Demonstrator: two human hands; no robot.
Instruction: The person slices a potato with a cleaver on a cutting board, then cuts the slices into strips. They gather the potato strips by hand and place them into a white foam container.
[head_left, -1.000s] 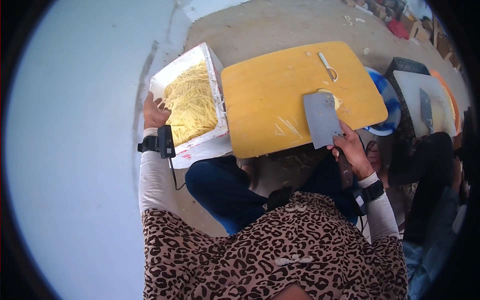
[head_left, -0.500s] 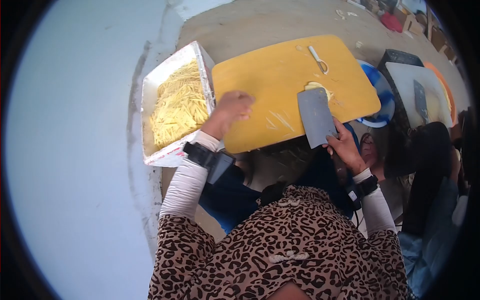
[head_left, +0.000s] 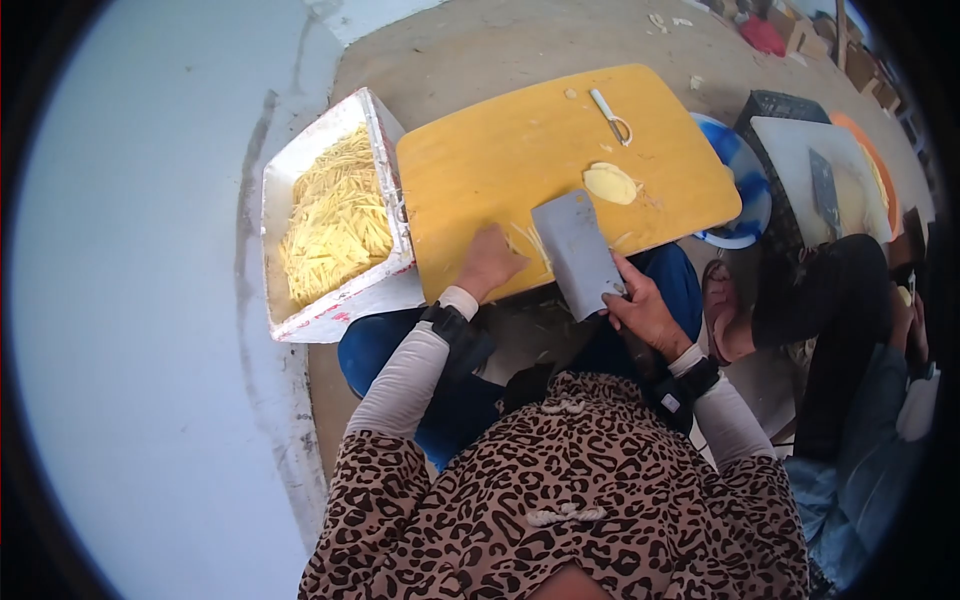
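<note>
My right hand (head_left: 645,308) grips a cleaver (head_left: 578,250), its wide grey blade angled across the near edge of the yellow cutting board (head_left: 480,160). Left of the blade, my left hand (head_left: 490,262) rests on the board with its fingers curled in. Thin pale strips (head_left: 532,245) lie between that hand and the cleaver; whether any are under the fingers is hidden. Farther back is a small overlapping stack of pale yellow slices (head_left: 612,184). A white-handled tool with a loop (head_left: 612,117), perhaps a peeler, lies near the board's far edge.
Beside the board on the left stands a white foam box (head_left: 345,305) holding a heap of yellow strips (head_left: 340,215). To the right are a blue basin (head_left: 735,180) and a pale board (head_left: 790,165) with another cleaver (head_left: 825,190). A seated person's leg (head_left: 820,290) is close by.
My left hand has come down and nearer to me, beside the strips, its fingers curled. The cleaver has moved left, off the slices, towards the strips. The view has shifted slightly.
</note>
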